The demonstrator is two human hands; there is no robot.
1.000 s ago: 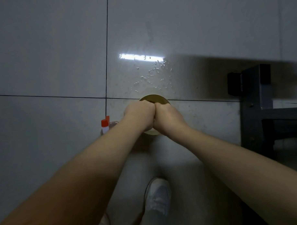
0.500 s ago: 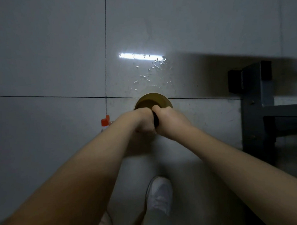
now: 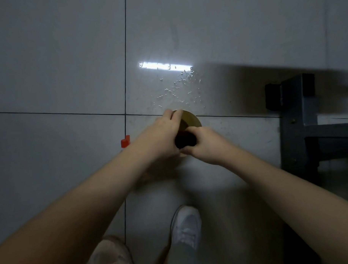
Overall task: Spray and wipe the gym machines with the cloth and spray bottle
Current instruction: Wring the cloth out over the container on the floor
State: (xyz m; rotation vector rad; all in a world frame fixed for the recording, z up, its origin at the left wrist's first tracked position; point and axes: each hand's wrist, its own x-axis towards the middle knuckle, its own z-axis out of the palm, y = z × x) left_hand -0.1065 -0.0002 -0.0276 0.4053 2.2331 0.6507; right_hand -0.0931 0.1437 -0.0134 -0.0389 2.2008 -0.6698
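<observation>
Dim, soft picture: a bright strip of glare [image 3: 165,66] on the glossy floor tiles [image 3: 56,57], dark shadow at right.

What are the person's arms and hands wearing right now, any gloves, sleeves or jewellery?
Nothing shows on them: the left hand and right hand are bare, without gloves, rings or a watch, and both forearms are uncovered down to the frame edge, with no sleeve visible.

We note the round object [image 3: 190,119] between left hand [image 3: 161,132] and right hand [image 3: 205,144]. Water droplets [image 3: 179,88] lie beyond them; machine frame [image 3: 299,123] stands right; shoe [image 3: 186,226] below.
</observation>
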